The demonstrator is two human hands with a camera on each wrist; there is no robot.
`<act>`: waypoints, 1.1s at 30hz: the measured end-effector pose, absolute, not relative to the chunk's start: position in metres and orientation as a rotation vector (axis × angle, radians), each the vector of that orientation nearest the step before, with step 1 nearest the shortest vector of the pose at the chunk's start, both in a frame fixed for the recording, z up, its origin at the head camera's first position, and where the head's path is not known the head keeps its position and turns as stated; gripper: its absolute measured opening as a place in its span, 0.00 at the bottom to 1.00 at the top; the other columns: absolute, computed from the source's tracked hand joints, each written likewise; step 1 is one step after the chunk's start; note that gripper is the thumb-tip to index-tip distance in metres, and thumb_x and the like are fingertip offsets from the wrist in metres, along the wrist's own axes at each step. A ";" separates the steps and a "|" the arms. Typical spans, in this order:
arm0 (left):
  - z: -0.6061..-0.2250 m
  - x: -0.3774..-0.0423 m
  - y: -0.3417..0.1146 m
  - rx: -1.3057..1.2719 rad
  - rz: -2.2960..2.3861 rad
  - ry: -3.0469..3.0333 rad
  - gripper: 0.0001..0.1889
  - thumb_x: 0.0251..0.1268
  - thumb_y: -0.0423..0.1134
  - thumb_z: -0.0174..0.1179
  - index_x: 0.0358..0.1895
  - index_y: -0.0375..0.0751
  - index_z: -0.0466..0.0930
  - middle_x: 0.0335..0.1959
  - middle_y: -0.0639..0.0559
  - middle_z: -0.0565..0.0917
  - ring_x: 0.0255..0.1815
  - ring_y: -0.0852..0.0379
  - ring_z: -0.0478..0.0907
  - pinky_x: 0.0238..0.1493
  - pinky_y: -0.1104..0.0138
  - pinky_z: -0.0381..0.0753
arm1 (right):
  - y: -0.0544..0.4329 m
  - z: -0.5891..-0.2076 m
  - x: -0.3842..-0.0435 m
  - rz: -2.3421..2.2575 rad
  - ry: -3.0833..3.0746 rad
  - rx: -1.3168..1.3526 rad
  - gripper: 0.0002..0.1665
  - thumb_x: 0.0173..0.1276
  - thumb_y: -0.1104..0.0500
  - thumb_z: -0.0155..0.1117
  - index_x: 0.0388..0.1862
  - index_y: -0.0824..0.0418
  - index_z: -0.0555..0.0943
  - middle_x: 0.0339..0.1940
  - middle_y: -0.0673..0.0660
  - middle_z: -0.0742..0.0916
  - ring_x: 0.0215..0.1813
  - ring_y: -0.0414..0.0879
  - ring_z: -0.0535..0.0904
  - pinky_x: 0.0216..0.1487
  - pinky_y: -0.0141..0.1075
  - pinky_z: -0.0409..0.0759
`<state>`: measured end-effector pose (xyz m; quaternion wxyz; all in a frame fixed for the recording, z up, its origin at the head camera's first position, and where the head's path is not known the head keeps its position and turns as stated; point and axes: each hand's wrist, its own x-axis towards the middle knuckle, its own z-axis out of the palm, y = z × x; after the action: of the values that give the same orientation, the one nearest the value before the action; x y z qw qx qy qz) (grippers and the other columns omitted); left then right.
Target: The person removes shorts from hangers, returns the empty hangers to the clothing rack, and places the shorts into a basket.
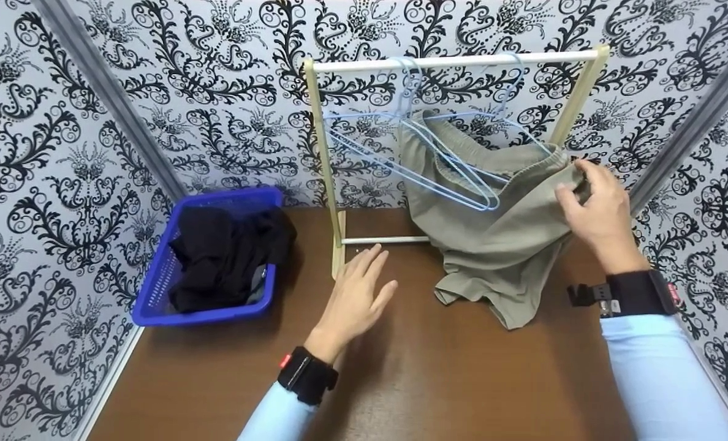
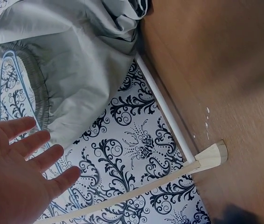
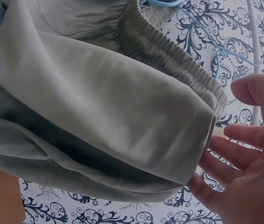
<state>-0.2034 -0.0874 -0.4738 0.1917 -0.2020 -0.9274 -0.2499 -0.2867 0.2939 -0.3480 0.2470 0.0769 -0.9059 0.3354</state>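
Olive-grey bottoms [image 1: 492,226] with a gathered elastic waistband [image 3: 178,60] hang from a light-blue hanger [image 1: 526,131] at the right of the small rack. I cannot tell whether they are shorts or longer pants. My right hand [image 1: 603,214] is at their right side, fingertips against the cloth edge. In the right wrist view its thumb stands apart from the fabric, and nothing is pinched. My left hand [image 1: 355,300] hovers over the table in front of the rack, fingers spread and holding nothing. The left wrist view shows its palm [image 2: 15,182] below the waistband.
The rack has a white top bar [image 1: 462,61], wooden posts [image 1: 323,153] and a white lower bar [image 2: 162,105]. More blue hangers [image 1: 401,171] hang left of the bottoms. A blue basket [image 1: 198,317] with black clothing [image 1: 223,257] stands left on the brown table [image 1: 437,380]. Patterned walls enclose it.
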 end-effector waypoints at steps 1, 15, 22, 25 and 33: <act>-0.474 -0.204 -0.087 -0.565 -0.700 -2.606 0.30 0.78 0.52 0.53 0.75 0.37 0.70 0.77 0.43 0.69 0.77 0.40 0.65 0.76 0.46 0.61 | 0.294 -0.348 -0.288 0.907 -2.474 0.207 0.32 0.76 0.56 0.58 0.72 0.72 0.70 0.65 0.76 0.77 0.66 0.73 0.70 0.72 0.67 0.61; -0.477 -0.201 -0.090 -0.554 -0.690 -2.603 0.30 0.78 0.51 0.54 0.74 0.35 0.71 0.77 0.41 0.69 0.76 0.39 0.66 0.78 0.47 0.60 | 0.297 -0.349 -0.297 0.808 -2.701 0.123 0.38 0.78 0.49 0.56 0.76 0.71 0.64 0.68 0.78 0.72 0.66 0.73 0.62 0.65 0.69 0.58; -0.478 -0.200 -0.091 -0.545 -0.713 -2.603 0.30 0.78 0.50 0.55 0.74 0.34 0.70 0.77 0.41 0.70 0.77 0.40 0.65 0.78 0.47 0.58 | 0.298 -0.354 -0.295 0.882 -2.668 0.133 0.34 0.78 0.52 0.55 0.72 0.74 0.67 0.60 0.77 0.73 0.59 0.72 0.70 0.61 0.69 0.70; -0.479 -0.198 -0.091 -0.546 -0.717 -2.594 0.30 0.77 0.49 0.55 0.74 0.34 0.70 0.76 0.41 0.70 0.76 0.40 0.66 0.78 0.47 0.59 | 0.298 -0.355 -0.295 0.906 -2.644 0.126 0.31 0.77 0.54 0.55 0.69 0.75 0.70 0.60 0.77 0.74 0.59 0.72 0.71 0.61 0.68 0.71; -0.485 -0.193 -0.093 -0.547 -0.715 -2.587 0.29 0.77 0.49 0.55 0.73 0.33 0.71 0.75 0.40 0.71 0.76 0.40 0.67 0.76 0.47 0.62 | 0.299 -0.355 -0.292 0.863 -2.587 0.163 0.18 0.78 0.55 0.53 0.41 0.73 0.74 0.51 0.77 0.77 0.51 0.73 0.73 0.52 0.63 0.72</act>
<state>-0.1932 -0.0934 -0.4846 0.1999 -0.1956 -0.9254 -0.2557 -0.2923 0.2986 -0.3555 0.2032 0.0583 -0.9271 0.3094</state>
